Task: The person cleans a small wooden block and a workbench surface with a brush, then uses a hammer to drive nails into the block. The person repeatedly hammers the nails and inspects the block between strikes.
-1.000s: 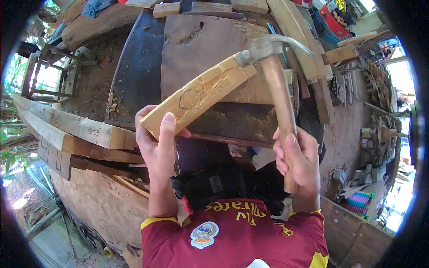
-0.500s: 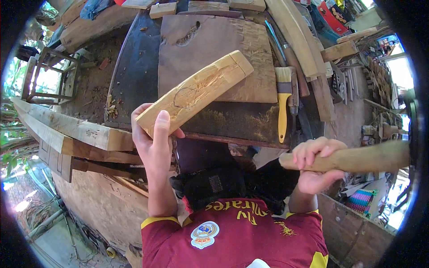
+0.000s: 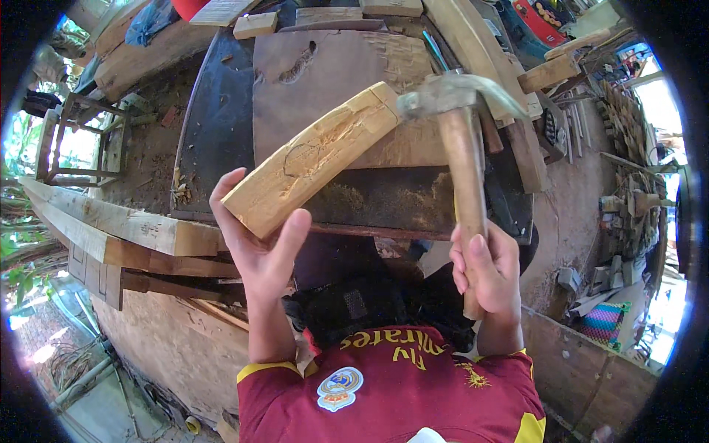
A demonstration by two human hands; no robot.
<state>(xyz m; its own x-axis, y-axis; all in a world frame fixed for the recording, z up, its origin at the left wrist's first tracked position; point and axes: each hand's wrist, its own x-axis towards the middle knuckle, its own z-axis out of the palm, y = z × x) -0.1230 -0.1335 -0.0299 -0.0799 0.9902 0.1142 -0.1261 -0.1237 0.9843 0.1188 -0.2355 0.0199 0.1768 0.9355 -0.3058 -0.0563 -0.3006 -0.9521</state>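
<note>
A light wooden block point(image 3: 314, 156) with a rough chipped hollow and a pencilled loop slants over the workbench. Its lower end rests in my left hand point(image 3: 258, 240), the fingers partly behind the wood and the thumb lifted off its face. My right hand point(image 3: 489, 269) is closed around the wooden handle of a claw hammer point(image 3: 464, 148). The hammer's metal head is at the block's far end and seems to meet it. A flat wooden board point(image 3: 336, 81) with a dark knot hole lies on the bench beyond the block.
The dark workbench point(image 3: 221, 111) carries wood offcuts point(image 3: 255, 24) along its far edge. Long timbers point(image 3: 473, 44) lie on its right side. Thick planks point(image 3: 133, 214) jut in from the left, beside my left forearm. A wooden stool frame point(image 3: 88, 140) stands farther left.
My right hand has swung the hammer in from the far right, bringing its head to the block's end. My left thumb has come off the block's face. The paintbrush is now mostly covered.
</note>
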